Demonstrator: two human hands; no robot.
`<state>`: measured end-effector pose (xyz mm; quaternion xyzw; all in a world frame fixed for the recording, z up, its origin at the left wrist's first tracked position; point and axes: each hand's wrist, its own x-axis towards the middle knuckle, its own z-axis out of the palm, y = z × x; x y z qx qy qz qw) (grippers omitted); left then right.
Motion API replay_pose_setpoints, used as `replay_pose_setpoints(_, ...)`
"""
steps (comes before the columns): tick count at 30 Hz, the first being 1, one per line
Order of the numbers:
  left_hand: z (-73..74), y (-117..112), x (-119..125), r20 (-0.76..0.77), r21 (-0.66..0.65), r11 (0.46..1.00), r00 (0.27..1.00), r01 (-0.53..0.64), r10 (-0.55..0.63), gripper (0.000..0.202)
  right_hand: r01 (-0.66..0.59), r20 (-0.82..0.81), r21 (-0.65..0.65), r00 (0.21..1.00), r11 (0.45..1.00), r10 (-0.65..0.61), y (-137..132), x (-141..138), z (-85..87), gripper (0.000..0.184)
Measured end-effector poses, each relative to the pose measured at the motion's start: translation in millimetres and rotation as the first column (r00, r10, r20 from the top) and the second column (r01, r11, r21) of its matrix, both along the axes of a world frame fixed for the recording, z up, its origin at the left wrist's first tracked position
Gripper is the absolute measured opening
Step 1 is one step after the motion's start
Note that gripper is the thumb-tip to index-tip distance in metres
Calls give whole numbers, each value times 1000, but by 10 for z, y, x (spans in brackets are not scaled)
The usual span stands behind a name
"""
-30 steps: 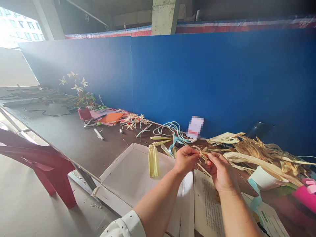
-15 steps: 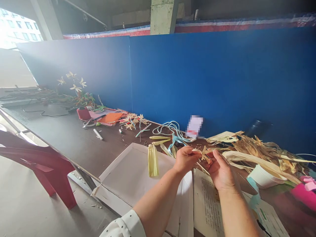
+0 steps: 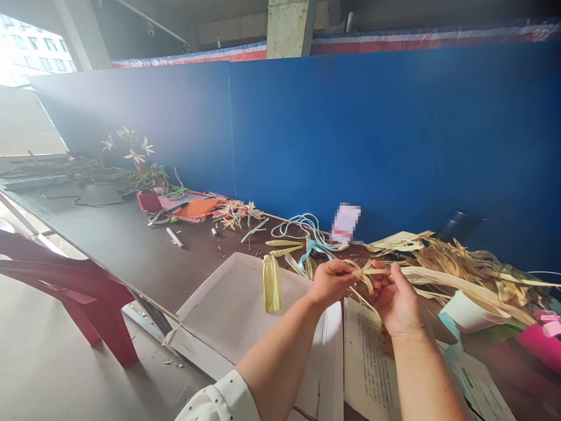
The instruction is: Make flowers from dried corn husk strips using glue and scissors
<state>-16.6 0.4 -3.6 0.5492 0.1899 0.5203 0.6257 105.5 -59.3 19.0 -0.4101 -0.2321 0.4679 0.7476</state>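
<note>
A small pale corn-husk flower [image 3: 367, 272] with narrow petals is held up between my two hands over the table. My left hand [image 3: 332, 283] pinches it from the left side. From the right, the fingers of my right hand [image 3: 397, 298] are curled around its other side, thumb raised. The flower's underside is hidden by my fingers. A yellowish-green husk piece [image 3: 272, 283] lies on the open white cardboard box [image 3: 228, 310], left of my hands. Dried corn husks [image 3: 464, 263] are heaped to the right.
A white cup [image 3: 471, 313] lies tilted near a pink object [image 3: 541, 342] at right. Printed paper [image 3: 368, 356] is under my forearms. Coiled light-blue cord [image 3: 302, 228], finished husk flowers [image 3: 239, 213] and orange paper [image 3: 197, 209] lie farther back. A red chair [image 3: 83, 292] stands at left.
The flower has turned between my fingers, so its petals point differently. My right hand has shifted slightly to the right; my left hand stays nearly in place.
</note>
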Motion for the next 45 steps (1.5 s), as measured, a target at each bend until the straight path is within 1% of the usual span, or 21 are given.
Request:
replay_pose_setpoints(2,32,-7,-20,-2,-97,994,998,58,-59,40,-12,36,-15,999,1000,13,13,34,-27,30)
replay_pose_setpoints(4,53,-7,-38,1,-148,985,996,85,-85,45,-52,104,-8,993,999,53,18,53,-62,26)
replay_pose_setpoints(6,60,-1,-49,25,-166,980,994,109,-106,47,-108,151,20,983,994,103,13,55,-91,23)
replay_pose_setpoints(9,53,10,-56,57,-172,970,985,169,-161,47,-176,152,46,974,983,168,-6,46,-108,19)
replay_pose_setpoints(12,36,16,-57,43,-162,961,974,226,-222,49,-204,124,45,973,978,197,-22,43,-95,17)
replay_pose_setpoints(16,-1,33,-49,22,-120,954,961,275,-274,51,-188,133,-1,973,982,186,-36,51,-67,22)
replay_pose_setpoints(20,-14,47,-46,-16,-48,964,965,261,-262,49,-179,110,-32,977,983,182,-52,57,-46,22)
replay_pose_setpoints(24,18,30,-56,-15,9,967,967,255,-255,47,-167,78,-56,982,984,171,-60,58,-26,22)
replay_pose_setpoints(27,38,11,-60,3,6,959,959,283,-283,45,-173,97,-63,979,983,179,-58,59,-22,23)
replay_pose_setpoints(31,37,4,-54,6,-1,945,945,326,-326,43,-185,161,-71,968,980,194,-60,52,-23,23)
replay_pose_setpoints(35,24,9,-47,-30,32,944,945,328,-327,44,-232,169,-97,954,968,246,-67,43,-23,24)
replay_pose_setpoints(39,0,23,-34,-27,52,942,943,332,-331,43,-213,179,-91,958,973,226,-69,46,-25,24)
replay_pose_setpoints(43,-18,44,-30,-46,76,942,945,327,-325,42,-206,127,-74,968,976,214,-63,62,-41,24)
replay_pose_setpoints(45,-24,55,-34,-72,66,946,947,318,-314,44,-220,89,-72,970,973,226,-59,77,-56,23)
